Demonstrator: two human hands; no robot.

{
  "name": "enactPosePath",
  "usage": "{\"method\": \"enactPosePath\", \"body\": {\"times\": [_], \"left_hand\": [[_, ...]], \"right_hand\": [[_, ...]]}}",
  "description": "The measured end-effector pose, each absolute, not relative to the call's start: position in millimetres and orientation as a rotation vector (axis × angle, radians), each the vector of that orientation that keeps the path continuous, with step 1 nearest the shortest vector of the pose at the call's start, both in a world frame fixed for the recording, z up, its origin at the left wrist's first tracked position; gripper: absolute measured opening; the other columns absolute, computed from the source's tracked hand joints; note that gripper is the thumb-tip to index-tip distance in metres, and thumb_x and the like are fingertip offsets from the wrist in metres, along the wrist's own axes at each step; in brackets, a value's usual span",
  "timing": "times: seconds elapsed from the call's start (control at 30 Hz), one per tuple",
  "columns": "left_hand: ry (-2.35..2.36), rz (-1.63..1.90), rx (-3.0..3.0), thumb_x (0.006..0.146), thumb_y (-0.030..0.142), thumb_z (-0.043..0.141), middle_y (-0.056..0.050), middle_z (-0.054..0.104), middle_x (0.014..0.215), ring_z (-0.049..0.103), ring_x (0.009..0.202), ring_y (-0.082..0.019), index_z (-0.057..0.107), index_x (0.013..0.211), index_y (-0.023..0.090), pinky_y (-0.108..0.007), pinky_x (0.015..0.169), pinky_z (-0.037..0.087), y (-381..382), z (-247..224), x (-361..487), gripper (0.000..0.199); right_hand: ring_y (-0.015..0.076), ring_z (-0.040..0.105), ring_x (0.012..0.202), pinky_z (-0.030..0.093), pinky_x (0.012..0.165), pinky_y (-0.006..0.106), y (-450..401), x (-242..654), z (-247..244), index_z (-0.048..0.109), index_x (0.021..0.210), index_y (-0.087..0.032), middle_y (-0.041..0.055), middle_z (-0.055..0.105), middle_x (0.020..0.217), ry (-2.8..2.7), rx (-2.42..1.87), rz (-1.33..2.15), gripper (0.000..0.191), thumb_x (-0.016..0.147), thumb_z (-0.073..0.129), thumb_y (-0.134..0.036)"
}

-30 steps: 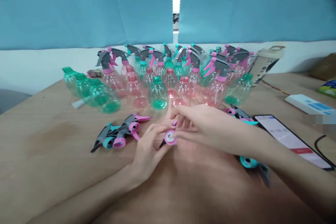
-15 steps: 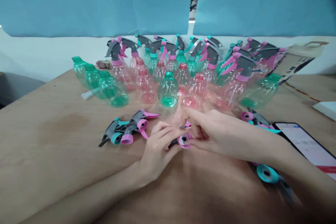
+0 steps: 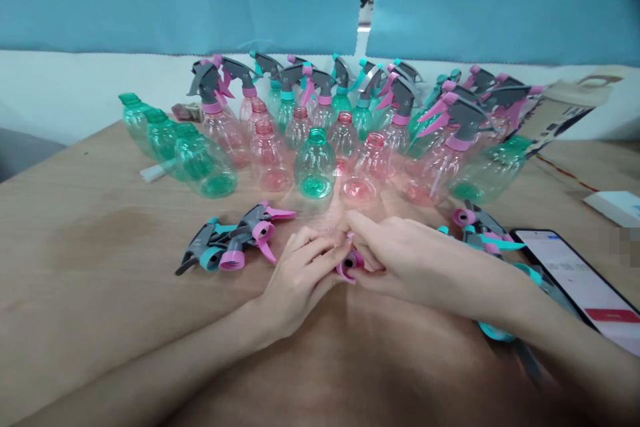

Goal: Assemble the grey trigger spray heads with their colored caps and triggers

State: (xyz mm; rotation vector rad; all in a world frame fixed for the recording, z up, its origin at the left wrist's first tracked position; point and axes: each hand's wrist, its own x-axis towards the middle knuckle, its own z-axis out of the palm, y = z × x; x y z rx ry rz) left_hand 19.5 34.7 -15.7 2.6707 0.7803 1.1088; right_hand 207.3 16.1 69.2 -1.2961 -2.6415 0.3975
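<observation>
1. The left hand (image 3: 300,277) and right hand (image 3: 400,257) meet at the table's (image 3: 100,280) middle, both pinching one pink cap (image 3: 350,265).
2. Left fingers curl against the cap's 9 o'clock side; right fingers close over it from 3 o'clock.
3. Loose spray heads (image 3: 230,247) lie at 9 o'clock of the hands; more heads (image 3: 480,230) at 3 o'clock.
4. Bottles (image 3: 315,163), pink and green, stand at 12 o'clock.
5. A phone (image 3: 585,287) lies at 4 o'clock.
</observation>
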Motion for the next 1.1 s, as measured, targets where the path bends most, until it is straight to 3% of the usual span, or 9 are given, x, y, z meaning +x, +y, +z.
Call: {"method": "enactPosePath", "body": {"times": [0.3, 0.77, 0.93, 1.1], "left_hand": [[0.870, 1.005, 2.676, 0.091, 0.020, 0.046, -0.009, 0.061, 0.090, 0.046, 0.086, -0.022, 0.056, 0.115, 0.016, -0.035, 0.072, 0.044, 33, -12, 22, 0.026], [0.936, 0.994, 2.591, 0.087, 0.012, 0.050, -0.007, 0.060, 0.092, 0.045, 0.087, -0.022, 0.058, 0.105, 0.016, -0.035, 0.075, 0.045, 35, -11, 21, 0.021], [0.983, 1.007, 2.593, 0.087, 0.014, 0.049, -0.008, 0.060, 0.089, 0.045, 0.084, -0.021, 0.058, 0.100, 0.014, -0.035, 0.074, 0.044, 37, -11, 22, 0.016], [1.014, 1.025, 2.593, 0.088, 0.016, 0.047, -0.006, 0.060, 0.085, 0.046, 0.081, -0.021, 0.058, 0.095, 0.014, -0.036, 0.072, 0.043, 38, -11, 23, 0.013]], "right_hand": [[0.0094, 0.024, 0.042, 0.013, 0.041, 0.025, 17, 202, 69, 0.040, 0.087, -0.019, -0.0086, 0.036, 0.051, -2.702, -1.263, 0.361, 0.018, 0.071, 0.043, -0.011], [0.0124, 0.043, 0.053, 0.020, 0.045, 0.025, 24, 194, 59, 0.044, 0.083, -0.017, -0.0006, 0.052, 0.066, -2.594, -1.343, 0.136, 0.010, 0.073, 0.043, -0.015], [0.0170, 0.052, 0.070, 0.023, 0.045, 0.026, 18, 189, 57, 0.045, 0.080, -0.018, 0.0028, 0.055, 0.079, -2.496, -1.300, -0.035, 0.010, 0.074, 0.046, -0.010], [0.0183, 0.050, 0.067, 0.026, 0.046, 0.027, 2, 180, 46, 0.045, 0.085, -0.017, 0.0035, 0.053, 0.074, -2.404, -1.320, -0.225, 0.016, 0.078, 0.043, -0.003]]}}
